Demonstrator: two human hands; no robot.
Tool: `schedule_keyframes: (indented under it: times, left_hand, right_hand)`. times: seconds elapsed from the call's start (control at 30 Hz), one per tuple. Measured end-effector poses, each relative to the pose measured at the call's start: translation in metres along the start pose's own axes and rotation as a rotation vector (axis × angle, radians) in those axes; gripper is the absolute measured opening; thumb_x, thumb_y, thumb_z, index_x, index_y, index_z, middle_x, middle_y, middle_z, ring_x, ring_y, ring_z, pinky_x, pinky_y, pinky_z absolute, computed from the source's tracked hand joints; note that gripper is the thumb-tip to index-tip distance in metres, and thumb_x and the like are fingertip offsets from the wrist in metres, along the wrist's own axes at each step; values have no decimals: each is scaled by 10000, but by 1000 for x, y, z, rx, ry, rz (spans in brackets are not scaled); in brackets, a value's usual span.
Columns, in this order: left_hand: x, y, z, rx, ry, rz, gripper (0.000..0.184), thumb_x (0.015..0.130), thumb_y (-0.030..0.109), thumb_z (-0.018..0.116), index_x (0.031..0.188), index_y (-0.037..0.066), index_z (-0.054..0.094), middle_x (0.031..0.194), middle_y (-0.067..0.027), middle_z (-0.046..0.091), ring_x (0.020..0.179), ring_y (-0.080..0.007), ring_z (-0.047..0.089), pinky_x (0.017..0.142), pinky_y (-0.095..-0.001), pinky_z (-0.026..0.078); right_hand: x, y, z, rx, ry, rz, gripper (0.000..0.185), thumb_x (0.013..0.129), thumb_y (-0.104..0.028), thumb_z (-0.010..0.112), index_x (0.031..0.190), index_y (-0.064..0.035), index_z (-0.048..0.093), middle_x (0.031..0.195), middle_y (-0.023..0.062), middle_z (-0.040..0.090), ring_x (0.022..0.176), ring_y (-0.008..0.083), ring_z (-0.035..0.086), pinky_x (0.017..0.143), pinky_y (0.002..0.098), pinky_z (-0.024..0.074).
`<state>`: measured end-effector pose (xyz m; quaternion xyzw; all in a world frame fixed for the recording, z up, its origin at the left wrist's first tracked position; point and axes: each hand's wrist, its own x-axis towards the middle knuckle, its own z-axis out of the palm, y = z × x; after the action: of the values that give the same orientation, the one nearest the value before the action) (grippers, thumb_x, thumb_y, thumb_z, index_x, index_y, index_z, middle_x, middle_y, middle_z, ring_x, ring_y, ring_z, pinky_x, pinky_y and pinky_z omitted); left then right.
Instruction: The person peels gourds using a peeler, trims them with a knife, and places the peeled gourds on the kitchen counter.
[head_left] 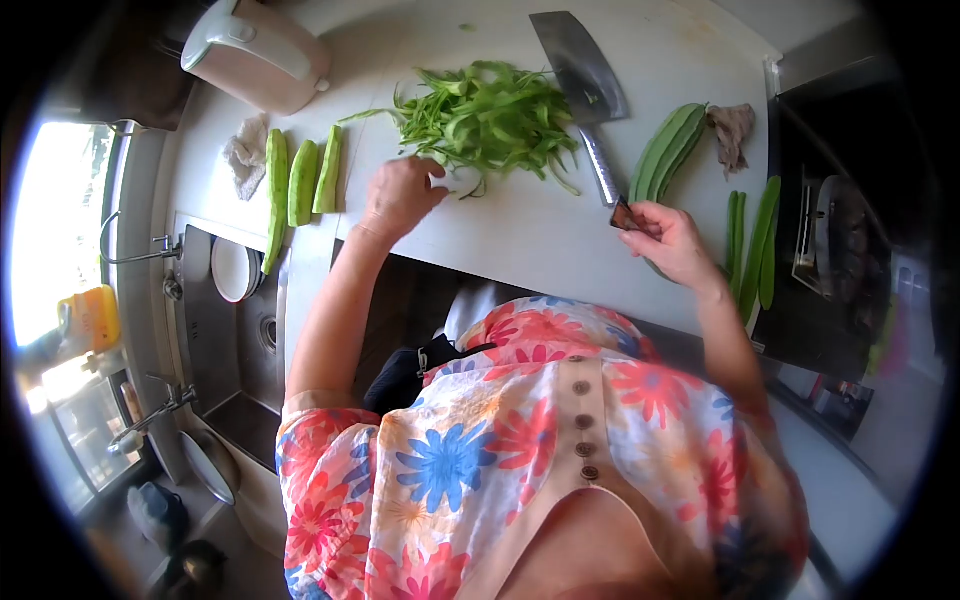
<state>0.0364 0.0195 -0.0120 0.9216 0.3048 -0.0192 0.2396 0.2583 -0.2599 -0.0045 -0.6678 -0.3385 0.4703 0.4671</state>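
Note:
My left hand hovers at the near edge of a heap of green peelings, thumb and forefinger apart with nothing visible between them. In my right hand is a small dark-brown tool, pinched between thumb and fingers; its working end cannot be made out. Just beyond it lies a cleaver, its broad blade beside the peelings and its handle pointing toward me. A ridged green gourd rests right of the cleaver. Several peeled pale-green gourd lengths lie left of my left hand.
A white electric kettle stands at the back left, near a crumpled white cloth. A steel sink holds white bowls. Long green vegetables lie beside the dark stove at right; a brown rag is near.

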Motion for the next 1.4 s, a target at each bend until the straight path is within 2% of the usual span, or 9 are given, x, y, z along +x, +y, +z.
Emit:
schedule_keyframes:
  times: [0.37, 0.63, 0.7, 0.83, 0.93, 1.1, 1.2, 1.27, 1.4]
  left_hand:
    - [13, 38, 10, 155, 326, -30, 245, 772, 106, 612, 1012, 112, 659, 879, -93, 648, 766, -289, 634, 699, -388, 501]
    - [66, 181, 72, -138, 159, 308, 437, 783, 279, 659, 1132, 23, 599, 824, -152, 659, 735, -246, 653, 673, -345, 509]
    - [73, 227, 78, 82, -90, 203, 737, 787, 381, 638, 1335, -28, 362, 906, -202, 635, 867, -301, 643, 767, -372, 508]
    - [87, 249, 101, 141, -188, 91, 905, 734, 370, 685, 1407, -4, 210, 1124, -211, 549, 991, -351, 591, 819, -405, 498]
    - [90, 245, 98, 101, -187, 106, 915, 702, 316, 706, 1408, 2, 216, 1097, -214, 566, 999, -335, 592, 822, -396, 495]
    - [93, 224, 79, -515, -38, 162, 714, 626, 229, 729, 1241, -33, 477, 940, -244, 636, 875, -296, 636, 810, -372, 491]
    - [87, 208, 61, -1348, -340, 66, 462, 762, 168, 660, 1173, -14, 553, 915, -134, 644, 788, -165, 617, 732, -274, 503]
    - [83, 188, 53, -1595, -502, -57, 316, 844, 202, 599, 1089, 5, 573, 906, -128, 628, 762, -186, 620, 629, -310, 525]
    - [59, 153, 47, -1818, -534, -4, 428, 938, 323, 449, 1210, -3, 505, 1039, -192, 600, 813, -234, 627, 585, -312, 535]
  right_hand:
    - [-62, 25, -61, 118, 165, 38, 195, 863, -28, 597, 1057, -14, 595, 787, -31, 579, 621, 23, 487, 567, 184, 434]
    - [-80, 44, -74, 145, 256, 42, 198, 852, -19, 600, 1050, -12, 588, 764, -21, 580, 624, 35, 510, 543, 189, 437]
    - [-85, 48, -79, 109, 266, 33, 201, 852, -20, 601, 1052, -9, 584, 765, -17, 579, 635, 39, 520, 541, 190, 440]
    - [-99, 46, -88, 75, 339, 54, 211, 853, -19, 601, 1062, -1, 577, 769, -9, 575, 651, 45, 533, 537, 194, 443]
    - [-105, 51, -98, 141, 409, -17, 221, 856, -25, 600, 1072, 6, 568, 771, -5, 573, 662, 47, 537, 532, 194, 437]
    - [-103, 49, -125, 239, 463, -65, 250, 875, -37, 588, 1123, -18, 565, 776, -32, 569, 665, 29, 492, 574, 168, 372]
    - [-91, 43, -129, 244, 392, -83, 276, 877, -33, 586, 1152, -19, 559, 792, -33, 569, 681, 27, 484, 608, 171, 389]
    - [-74, 35, -123, 120, 330, -131, 323, 868, -58, 615, 1178, 0, 546, 863, -25, 590, 733, 38, 506, 662, 186, 413]
    - [-33, 0, -88, -53, 223, -264, 283, 854, -161, 657, 1096, -20, 620, 904, 38, 653, 805, 91, 566, 724, 234, 446]
